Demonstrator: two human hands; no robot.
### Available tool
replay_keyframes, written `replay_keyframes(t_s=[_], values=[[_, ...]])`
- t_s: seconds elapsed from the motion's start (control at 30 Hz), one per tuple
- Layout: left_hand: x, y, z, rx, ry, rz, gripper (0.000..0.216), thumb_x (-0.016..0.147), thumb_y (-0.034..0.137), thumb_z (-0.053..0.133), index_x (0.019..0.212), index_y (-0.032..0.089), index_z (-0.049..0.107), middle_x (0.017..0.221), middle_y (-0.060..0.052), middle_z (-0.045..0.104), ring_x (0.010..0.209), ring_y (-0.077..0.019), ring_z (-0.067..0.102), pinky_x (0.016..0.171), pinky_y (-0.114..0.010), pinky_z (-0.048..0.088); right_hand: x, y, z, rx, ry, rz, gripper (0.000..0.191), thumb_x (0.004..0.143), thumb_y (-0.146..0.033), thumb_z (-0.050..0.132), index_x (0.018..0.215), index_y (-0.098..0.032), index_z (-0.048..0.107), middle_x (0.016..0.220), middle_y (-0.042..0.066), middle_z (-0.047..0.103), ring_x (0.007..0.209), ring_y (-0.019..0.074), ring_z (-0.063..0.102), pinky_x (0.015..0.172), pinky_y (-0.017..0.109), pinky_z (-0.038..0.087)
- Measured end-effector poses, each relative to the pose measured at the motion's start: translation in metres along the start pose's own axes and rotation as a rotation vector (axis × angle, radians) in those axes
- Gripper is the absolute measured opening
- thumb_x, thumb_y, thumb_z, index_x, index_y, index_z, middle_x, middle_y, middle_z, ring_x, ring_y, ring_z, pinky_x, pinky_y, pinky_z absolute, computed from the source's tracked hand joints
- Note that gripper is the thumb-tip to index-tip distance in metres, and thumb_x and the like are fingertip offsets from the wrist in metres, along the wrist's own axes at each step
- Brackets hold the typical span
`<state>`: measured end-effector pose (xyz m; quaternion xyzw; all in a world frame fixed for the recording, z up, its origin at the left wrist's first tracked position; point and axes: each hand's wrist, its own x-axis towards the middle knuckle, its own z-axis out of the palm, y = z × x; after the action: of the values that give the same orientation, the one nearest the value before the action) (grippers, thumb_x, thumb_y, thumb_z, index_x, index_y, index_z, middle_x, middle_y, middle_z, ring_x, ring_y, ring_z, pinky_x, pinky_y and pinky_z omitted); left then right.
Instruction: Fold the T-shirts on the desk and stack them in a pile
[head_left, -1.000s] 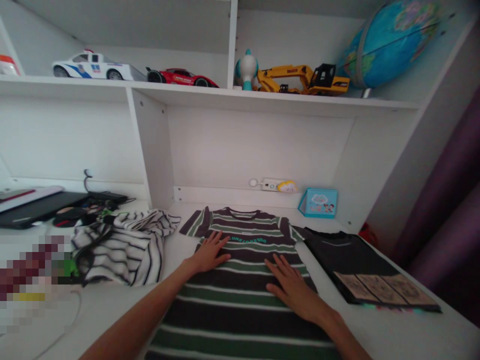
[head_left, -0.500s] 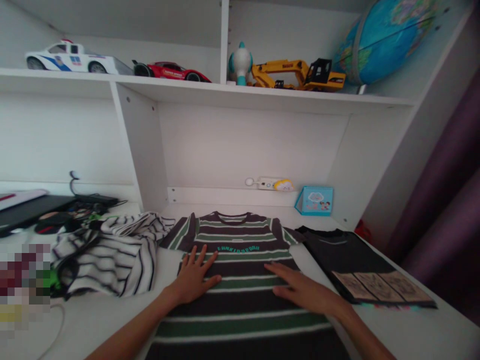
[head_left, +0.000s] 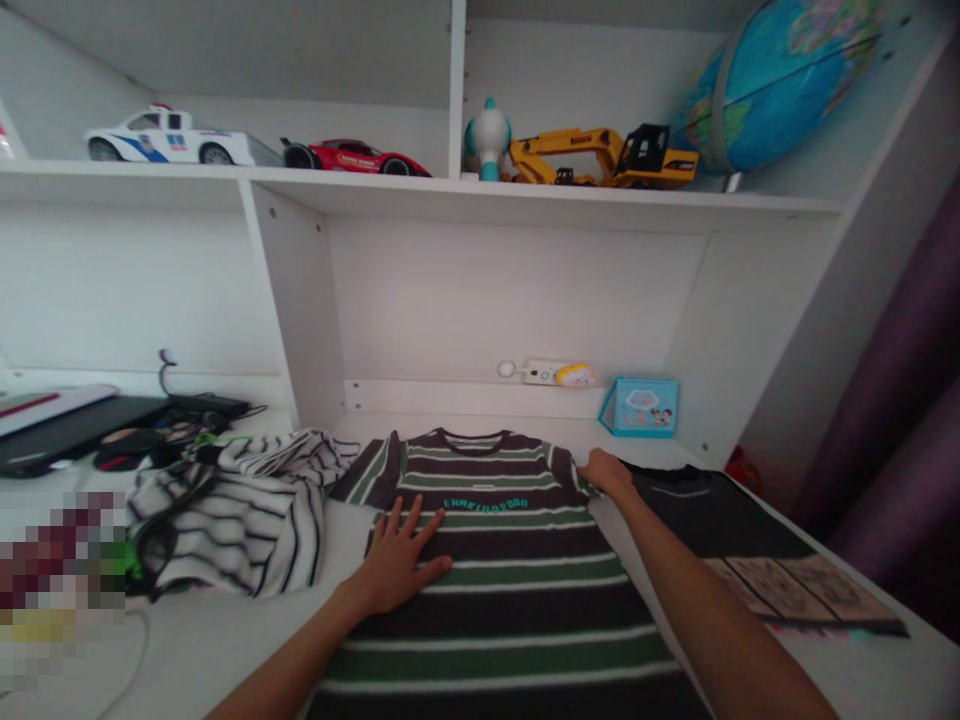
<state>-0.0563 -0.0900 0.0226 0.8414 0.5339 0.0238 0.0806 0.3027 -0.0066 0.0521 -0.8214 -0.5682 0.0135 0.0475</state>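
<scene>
A dark T-shirt [head_left: 517,600] with green and white stripes lies spread flat on the white desk, its collar toward the back. My left hand [head_left: 403,560] rests on its left chest side, palm down with fingers spread. At the shirt's right sleeve, my right hand [head_left: 609,474] has its fingers curled closed around the sleeve's edge. To the right lies a folded black T-shirt [head_left: 727,515] with a tan printed panel, partly behind my right forearm. A crumpled white garment with black stripes [head_left: 247,520] is on the left.
A blue desk calendar [head_left: 641,408] and a power strip [head_left: 544,372] sit at the back. Cables and a black laptop-like device [head_left: 82,430] are at the left. Overhead, a shelf [head_left: 360,195] holds a globe [head_left: 780,90], a toy excavator [head_left: 600,155] and toy cars.
My right hand has moved from the shirt's front, where it was open, out to the right sleeve and closed on it. My left hand stays on the shirt. The view has shifted slightly.
</scene>
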Motion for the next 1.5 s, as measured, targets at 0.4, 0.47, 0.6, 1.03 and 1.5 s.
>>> replay_keyframes(t_s=[0.4,0.47,0.6,1.03,1.5], values=[[0.0,0.001,-0.001,0.006,-0.007,-0.012,0.072,0.077,0.071,0.022,0.137,0.032,0.019,0.146,-0.009,0.009,0.131,-0.0366,0.001,0.102,-0.055,0.011,-0.093,-0.087,0.026,0.102,0.108,-0.862,0.037,0.073,-0.003,0.044,0.102,-0.022,0.056,0.128,0.005,0.041,0.115,0.02,0.038,0.092,0.032,0.035],[0.0,0.002,-0.001,0.005,-0.006,-0.012,0.071,0.077,0.07,0.022,0.137,0.032,0.019,0.146,-0.009,0.009,0.131,-0.0364,0.001,0.102,-0.055,0.012,-0.094,-0.085,0.025,0.135,0.124,-0.903,0.032,0.073,-0.005,0.045,0.099,-0.02,0.057,0.128,0.007,0.04,0.117,0.0204,0.036,0.094,0.032,0.034],[-0.001,0.003,-0.002,0.003,-0.01,-0.017,0.071,0.078,0.07,0.023,0.137,0.032,0.019,0.146,-0.009,0.01,0.131,-0.0362,0.002,0.102,-0.055,0.012,-0.089,-0.08,0.024,0.198,0.159,-0.896,0.023,0.076,-0.009,0.046,0.093,-0.017,0.058,0.119,0.008,0.046,0.115,0.0173,0.038,0.096,0.028,0.033],[-0.001,-0.001,0.0,-0.008,0.007,0.009,0.071,0.077,0.071,0.021,0.137,0.033,0.018,0.146,-0.009,0.009,0.13,-0.0361,0.0,0.102,-0.055,0.01,-0.052,-0.049,-0.007,0.119,0.14,-0.558,0.035,0.076,-0.006,0.037,0.099,-0.015,0.062,0.098,0.009,0.062,0.098,0.0182,0.056,0.087,0.026,0.039],[-0.004,0.001,-0.003,-0.032,0.025,0.011,0.07,0.079,0.066,0.029,0.137,0.027,0.023,0.145,-0.012,0.014,0.131,-0.0344,0.009,0.102,-0.053,0.017,-0.09,-0.041,0.03,0.024,-0.037,-0.61,0.056,0.086,-0.047,0.039,0.132,-0.015,0.038,0.14,0.015,0.029,0.127,0.0255,0.029,0.1,0.036,0.029]])
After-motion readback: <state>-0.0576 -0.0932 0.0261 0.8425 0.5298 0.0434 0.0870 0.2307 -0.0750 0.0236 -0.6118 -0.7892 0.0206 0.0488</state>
